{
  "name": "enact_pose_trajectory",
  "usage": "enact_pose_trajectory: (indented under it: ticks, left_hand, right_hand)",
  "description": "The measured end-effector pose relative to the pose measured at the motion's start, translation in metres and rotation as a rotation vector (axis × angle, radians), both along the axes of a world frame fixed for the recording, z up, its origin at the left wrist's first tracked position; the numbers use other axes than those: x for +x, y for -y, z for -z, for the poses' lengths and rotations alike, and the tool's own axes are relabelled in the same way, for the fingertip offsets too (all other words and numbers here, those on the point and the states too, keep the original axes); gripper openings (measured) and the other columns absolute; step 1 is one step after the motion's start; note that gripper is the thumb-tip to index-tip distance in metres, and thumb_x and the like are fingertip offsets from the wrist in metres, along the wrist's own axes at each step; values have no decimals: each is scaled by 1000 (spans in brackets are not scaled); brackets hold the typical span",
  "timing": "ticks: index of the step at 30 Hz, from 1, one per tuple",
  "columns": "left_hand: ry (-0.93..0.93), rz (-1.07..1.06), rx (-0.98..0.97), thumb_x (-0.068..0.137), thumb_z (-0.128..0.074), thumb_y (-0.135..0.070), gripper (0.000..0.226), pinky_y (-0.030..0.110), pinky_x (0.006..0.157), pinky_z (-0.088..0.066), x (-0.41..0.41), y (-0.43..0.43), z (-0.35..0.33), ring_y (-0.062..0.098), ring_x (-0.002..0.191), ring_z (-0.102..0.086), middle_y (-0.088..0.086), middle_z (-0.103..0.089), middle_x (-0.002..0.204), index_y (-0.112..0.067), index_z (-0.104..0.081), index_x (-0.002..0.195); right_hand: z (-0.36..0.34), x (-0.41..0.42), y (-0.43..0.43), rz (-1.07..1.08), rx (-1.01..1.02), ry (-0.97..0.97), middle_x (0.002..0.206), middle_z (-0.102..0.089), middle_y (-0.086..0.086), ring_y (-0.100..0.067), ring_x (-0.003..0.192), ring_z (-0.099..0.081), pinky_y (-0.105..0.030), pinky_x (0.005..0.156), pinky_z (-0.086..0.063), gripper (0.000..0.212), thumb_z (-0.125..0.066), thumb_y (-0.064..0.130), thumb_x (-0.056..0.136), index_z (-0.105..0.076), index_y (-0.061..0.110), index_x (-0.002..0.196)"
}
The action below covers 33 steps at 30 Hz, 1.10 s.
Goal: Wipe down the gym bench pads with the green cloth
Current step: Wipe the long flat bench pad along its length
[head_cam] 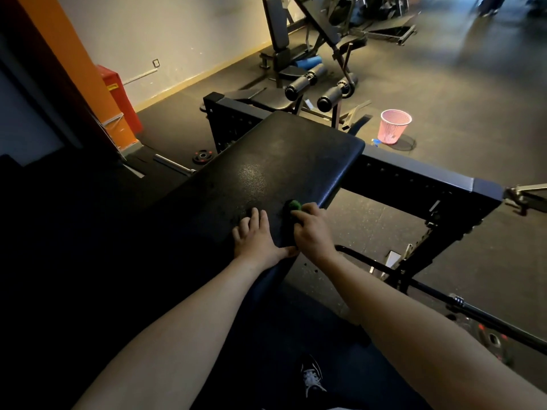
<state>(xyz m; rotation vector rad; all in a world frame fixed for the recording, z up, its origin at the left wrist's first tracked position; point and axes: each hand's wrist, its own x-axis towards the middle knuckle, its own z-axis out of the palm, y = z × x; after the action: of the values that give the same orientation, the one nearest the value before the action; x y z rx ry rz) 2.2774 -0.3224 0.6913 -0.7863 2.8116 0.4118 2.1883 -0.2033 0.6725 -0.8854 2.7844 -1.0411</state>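
Observation:
A long black bench pad [284, 161] runs from the lower left up toward the middle of the view, its surface catching some light. My left hand [257, 238] lies flat on the pad near its right edge, fingers spread and pointing away from me. Just to its right, my right hand [310, 229] grips a bunched green cloth [294, 205] and presses it on the pad by the right edge. Only a small tuft of the cloth shows above my fingers.
A dark steel frame bar [414, 176] crosses behind the pad. A pink mesh bin [395, 126] stands on the rubber floor at the right. Leg machines with roller pads [299, 87] stand behind. A barbell [473, 309] lies low right, and my shoe [312, 377] shows below.

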Motion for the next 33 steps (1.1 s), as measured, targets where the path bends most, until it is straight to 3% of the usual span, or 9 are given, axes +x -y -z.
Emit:
enact_pose_trajectory:
  ticks: [5,9,12,16,19,21,26,33]
  left_hand:
    - [-44,24,33,73,-59,-83,126,52,121,-4,3,3,-1,32,152,-1,7,7,168,-15,2,160]
    - [-18,67,71,71,-58,-85,130,53,121,-3,6,11,-4,33,152,3,8,13,167,-15,6,160]
    - [-22,20,79,69,-62,-83,137,54,121,-1,8,13,-7,34,152,13,12,25,164,-12,13,158]
    - [12,-104,61,64,-57,-91,144,53,121,1,14,10,-3,34,152,12,15,19,165,-7,14,157]
    - [-10,-123,70,60,-61,-90,145,52,122,0,12,11,-3,34,152,10,15,15,165,-9,9,158]
    - [-14,-128,69,61,-63,-88,144,51,122,0,10,12,-4,35,152,10,15,14,165,-8,9,157]
    - [-1,-109,78,66,-60,-87,142,51,121,3,12,14,-2,33,152,10,15,15,165,-7,12,158]
    - [11,-95,89,65,-59,-89,143,52,121,5,14,14,-3,35,152,10,16,16,165,-7,13,157]
  right_hand:
    - [-10,-4,0,-193,199,-105,136,-46,-1,-20,122,-40,-28,101,-36,40,-54,19,97,-59,22,136]
    - [-22,-40,4,109,163,-40,147,-38,-11,-34,130,-34,-40,112,-30,51,-47,11,96,-46,16,146]
    - [-31,-50,28,152,183,103,152,-36,-11,-35,133,-30,-41,114,-27,58,-44,6,95,-38,15,151]
    - [-33,-34,70,-59,210,114,148,-45,-10,-33,125,-36,-37,108,-30,55,-48,6,94,-45,18,148]
    - [-30,-18,87,-278,272,28,149,-45,-4,-31,125,-36,-38,106,-30,49,-54,22,97,-49,24,145]
    - [-30,-17,83,-299,323,-43,151,-44,-1,-29,127,-35,-41,105,-32,48,-53,25,97,-49,28,145]
    - [-9,-7,31,-54,253,-189,137,-54,-2,-28,120,-42,-40,101,-40,43,-49,16,95,-60,25,135]
    - [3,5,16,256,-47,5,134,-54,-5,-29,122,-45,-39,105,-39,40,-47,11,95,-63,14,132]
